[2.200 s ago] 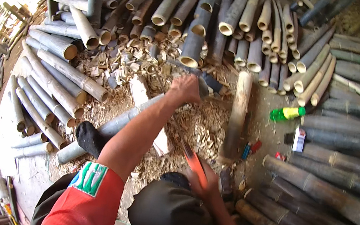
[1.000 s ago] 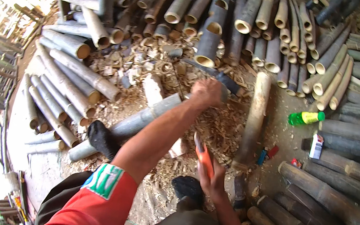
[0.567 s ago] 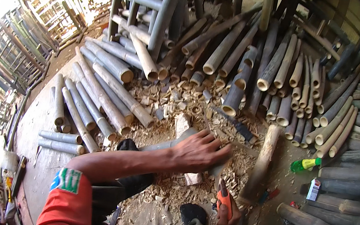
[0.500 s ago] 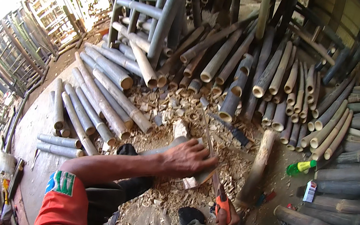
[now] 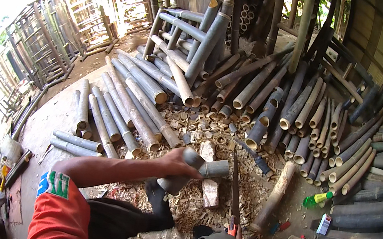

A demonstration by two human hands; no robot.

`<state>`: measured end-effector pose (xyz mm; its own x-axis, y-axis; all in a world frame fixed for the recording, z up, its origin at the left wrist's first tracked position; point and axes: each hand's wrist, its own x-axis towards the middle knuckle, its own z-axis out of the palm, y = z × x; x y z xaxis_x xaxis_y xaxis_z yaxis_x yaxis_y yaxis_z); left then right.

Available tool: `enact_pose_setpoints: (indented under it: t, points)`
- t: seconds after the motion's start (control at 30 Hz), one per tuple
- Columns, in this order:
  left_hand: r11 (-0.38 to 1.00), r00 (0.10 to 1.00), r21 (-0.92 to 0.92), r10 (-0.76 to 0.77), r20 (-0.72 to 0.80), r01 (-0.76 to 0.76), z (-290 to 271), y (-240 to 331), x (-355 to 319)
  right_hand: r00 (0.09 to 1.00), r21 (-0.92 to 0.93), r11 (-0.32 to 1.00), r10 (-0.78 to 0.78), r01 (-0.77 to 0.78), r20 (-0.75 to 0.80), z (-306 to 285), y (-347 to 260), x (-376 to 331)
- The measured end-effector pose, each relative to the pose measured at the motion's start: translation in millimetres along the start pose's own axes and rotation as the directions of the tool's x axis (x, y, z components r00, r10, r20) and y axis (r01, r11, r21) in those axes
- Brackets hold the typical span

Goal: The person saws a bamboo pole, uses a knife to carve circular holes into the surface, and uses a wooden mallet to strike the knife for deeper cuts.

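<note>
My left hand (image 5: 178, 163) is closed round a short grey-green bamboo piece (image 5: 193, 158), its fingers partly hidden. A bamboo length (image 5: 216, 169) slants across a pale wood block (image 5: 210, 192); whether it and the held piece are separate I cannot tell. Low in the picture, my right hand (image 5: 239, 237) grips the orange handle of a handsaw (image 5: 235, 194), mostly hidden behind my knee. The saw blade points away from me, just right of the bamboo's end and apart from it.
Wood chips (image 5: 200, 126) cover the ground. Bamboo poles (image 5: 128, 104) lie left, with more stacked behind and along the right. A stripped pole (image 5: 274, 195), a green bottle (image 5: 317, 199) and a small white pack (image 5: 324, 223) lie right. A bamboo frame (image 5: 185, 31) stands behind.
My left hand has moved left and back from the bamboo's right end, now clasping a piece. The saw has swung upright, away from the bamboo. The view has shifted.
</note>
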<state>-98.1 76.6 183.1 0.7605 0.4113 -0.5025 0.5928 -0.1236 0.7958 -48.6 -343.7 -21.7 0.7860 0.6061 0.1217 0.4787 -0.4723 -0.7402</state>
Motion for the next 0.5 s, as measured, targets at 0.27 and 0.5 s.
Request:
enact_pose_setpoints:
  t: [0.27,0.5]
  points:
    - [0.453,0.889,-0.886,-0.44,-0.128,0.096,-57,-120,9,0.904,0.234,0.931,0.173,-0.28,0.392,11,20,19]
    - [0.997,0.782,-0.076,-0.021,-0.622,-0.034,-146,-70,80,0.912,0.071,0.962,0.226,-0.265,0.344,7,47,-14]
